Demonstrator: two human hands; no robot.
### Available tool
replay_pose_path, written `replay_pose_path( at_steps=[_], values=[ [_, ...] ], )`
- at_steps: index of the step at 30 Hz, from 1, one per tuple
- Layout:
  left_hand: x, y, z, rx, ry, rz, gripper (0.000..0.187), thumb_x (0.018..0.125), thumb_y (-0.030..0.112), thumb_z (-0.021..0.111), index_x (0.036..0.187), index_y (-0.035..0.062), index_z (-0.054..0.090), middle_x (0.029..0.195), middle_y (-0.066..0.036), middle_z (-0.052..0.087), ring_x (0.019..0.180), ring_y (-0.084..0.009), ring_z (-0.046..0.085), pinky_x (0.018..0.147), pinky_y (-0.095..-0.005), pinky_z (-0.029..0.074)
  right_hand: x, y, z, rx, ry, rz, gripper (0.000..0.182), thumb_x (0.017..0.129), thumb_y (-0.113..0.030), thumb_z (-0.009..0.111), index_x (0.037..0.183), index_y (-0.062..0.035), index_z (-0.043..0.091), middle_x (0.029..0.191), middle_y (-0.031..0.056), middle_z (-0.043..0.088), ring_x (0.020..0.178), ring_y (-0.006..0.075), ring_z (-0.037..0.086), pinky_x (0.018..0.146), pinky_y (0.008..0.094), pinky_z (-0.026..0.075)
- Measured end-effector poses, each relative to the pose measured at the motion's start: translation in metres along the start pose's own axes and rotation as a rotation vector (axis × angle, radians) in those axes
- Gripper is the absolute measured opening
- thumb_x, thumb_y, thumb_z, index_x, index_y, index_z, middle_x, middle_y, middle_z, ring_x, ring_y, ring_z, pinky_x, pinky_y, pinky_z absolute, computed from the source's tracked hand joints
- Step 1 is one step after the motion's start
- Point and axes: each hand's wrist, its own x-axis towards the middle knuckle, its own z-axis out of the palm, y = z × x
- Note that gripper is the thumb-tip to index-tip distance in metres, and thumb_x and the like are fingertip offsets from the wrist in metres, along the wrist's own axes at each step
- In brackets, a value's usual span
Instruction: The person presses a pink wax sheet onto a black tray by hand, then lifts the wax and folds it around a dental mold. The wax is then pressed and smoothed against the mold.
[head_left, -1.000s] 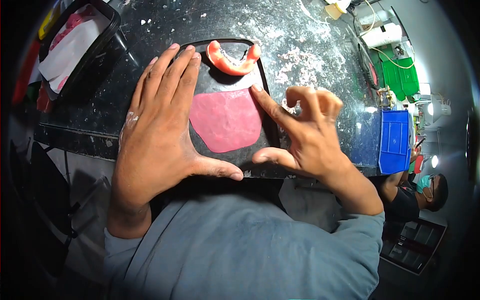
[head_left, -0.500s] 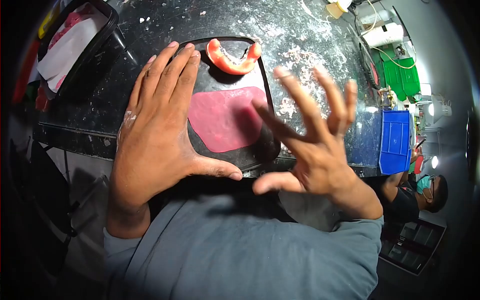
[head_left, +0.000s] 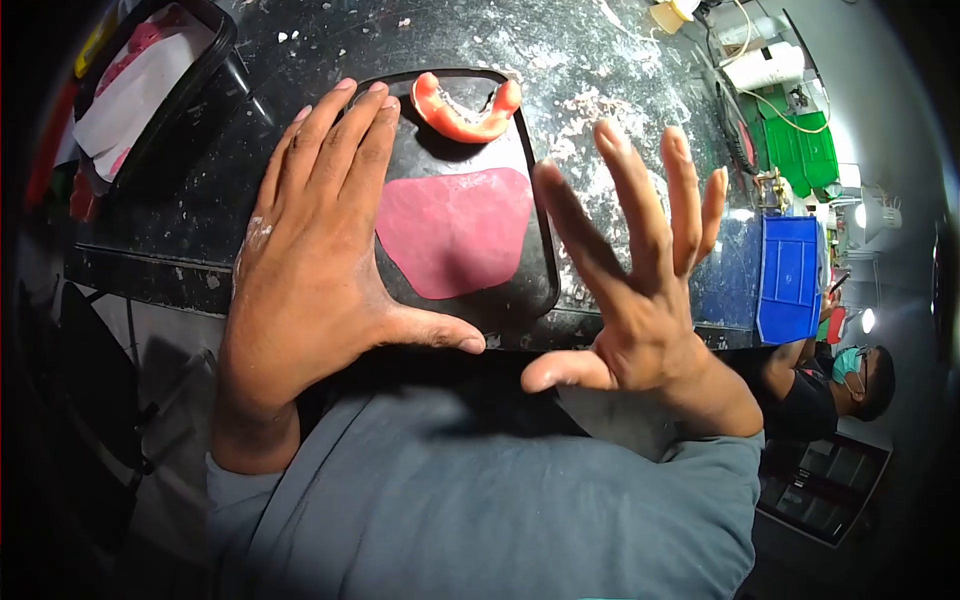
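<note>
Both hands are open, with the pink sheet [head_left: 455, 232] between them.
The left hand [head_left: 315, 255] is flat, its thumb pointing sideways below the sheet; the right hand [head_left: 645, 290] has its fingers spread, beside the black tray [head_left: 515, 303] where the sheet and the red arch piece [head_left: 462, 122] lie.

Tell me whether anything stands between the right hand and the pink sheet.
Nothing visible stands between the right hand and the pink sheet; only the tray's raised rim runs along that side.

Lamp [head_left: 867, 321] glaring at right; soft shadow across pink sheet [head_left: 455, 225]; edges bowed, corners dark.
</note>
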Motion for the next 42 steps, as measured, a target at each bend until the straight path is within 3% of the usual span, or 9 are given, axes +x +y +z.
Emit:
replay_pose_path(
  at_steps=[4,8,10,14,22,27,28,40,42],
  values=[
    [0.002,0.0,0.001,-0.004,0.017,-0.001,0.152,0.036,0.072,0.088,0.155,-0.0048,0.034,0.161,-0.019,0.037,0.154,-0.0372,0.026,0.125,-0.0504,0.023,-0.002,0.004,0.021,-0.108,-0.152,-0.008,0.104,0.083,-0.092,0.035,0.148,-0.0143,0.058,0.166,0.0176,0.029,0.156,0.0431,0.011,0.122,0.0591,-0.01],
    [0.0,0.0,0.001,-0.01,0.011,0.0,0.152,0.036,0.072,0.088,0.155,-0.0049,0.034,0.161,-0.019,0.037,0.154,-0.0371,0.026,0.124,-0.0501,0.023,-0.004,0.0,0.017,-0.022,0.025,-0.102,0.102,0.083,-0.091,0.038,0.147,-0.0143,0.058,0.165,0.0188,0.031,0.156,0.042,0.012,0.122,0.06,-0.011],
    [0.001,0.001,0.001,-0.016,0.018,0.003,0.151,0.036,0.072,0.088,0.155,-0.0048,0.034,0.161,-0.019,0.037,0.154,-0.037,0.026,0.125,-0.0501,0.023,-0.003,0.003,0.032,0.036,-0.191,-0.039,0.1,0.083,-0.091,0.04,0.146,-0.0154,0.059,0.165,0.019,0.032,0.156,0.0402,0.014,0.122,0.0609,-0.011],
    [-0.001,0.0,0.001,-0.019,0.005,-0.006,0.151,0.037,0.07,0.089,0.156,-0.0043,0.034,0.161,-0.019,0.037,0.154,-0.0371,0.026,0.125,-0.0499,0.022,-0.005,0.003,0.016,0.034,0.061,-0.094,0.095,0.083,-0.09,0.039,0.146,-0.0224,0.06,0.165,0.0185,0.032,0.156,0.0412,0.013,0.121,0.0615,-0.01],
    [0.001,0.0,0.001,-0.02,0.02,0.001,0.151,0.036,0.069,0.09,0.156,-0.004,0.033,0.161,-0.019,0.037,0.154,-0.0371,0.026,0.125,-0.0503,0.022,-0.001,0.002,0.032,-0.101,-0.146,-0.129,0.1,0.079,-0.094,0.037,0.143,-0.022,0.064,0.164,0.0175,0.034,0.155,0.0433,0.014,0.122,0.0597,-0.01],
    [0.001,0.0,0.001,-0.018,0.015,0.001,0.151,0.036,0.068,0.09,0.156,-0.0037,0.034,0.161,-0.019,0.036,0.154,-0.0372,0.025,0.125,-0.0505,0.022,-0.005,0.0,0.021,0.023,0.039,-0.197,0.093,0.081,-0.091,0.042,0.14,-0.0245,0.066,0.163,0.0176,0.036,0.156,0.0408,0.015,0.122,0.0605,-0.011],
    [0.001,0.0,0.002,-0.019,0.018,0.004,0.151,0.036,0.068,0.09,0.156,-0.0037,0.034,0.161,-0.019,0.036,0.154,-0.0372,0.025,0.125,-0.0505,0.022,-0.002,-0.001,0.027,-0.007,-0.119,-0.173,0.094,0.08,-0.093,0.04,0.14,-0.0246,0.067,0.164,0.0177,0.035,0.156,0.0406,0.014,0.122,0.0596,-0.011],
    [0.001,-0.001,0.002,-0.021,0.013,-0.003,0.151,0.036,0.069,0.09,0.156,-0.0043,0.033,0.161,-0.019,0.036,0.153,-0.0372,0.026,0.125,-0.05,0.023,0.009,0.014,0.019,0.071,-0.02,-0.134,0.101,0.073,-0.095,0.047,0.142,-0.0243,0.065,0.162,0.0148,0.038,0.155,0.0416,0.019,0.122,0.0623,-0.01],
    [0.001,-0.002,0.002,-0.002,0.016,0.005,0.151,0.036,0.07,0.089,0.156,-0.0042,0.033,0.161,-0.019,0.036,0.153,-0.0372,0.026,0.125,-0.0502,0.023,0.007,0.009,0.035,0.062,-0.134,-0.273,0.101,0.072,-0.096,0.047,0.142,-0.0242,0.065,0.163,0.0158,0.037,0.155,0.0417,0.018,0.123,0.059,-0.009]
  ],
)
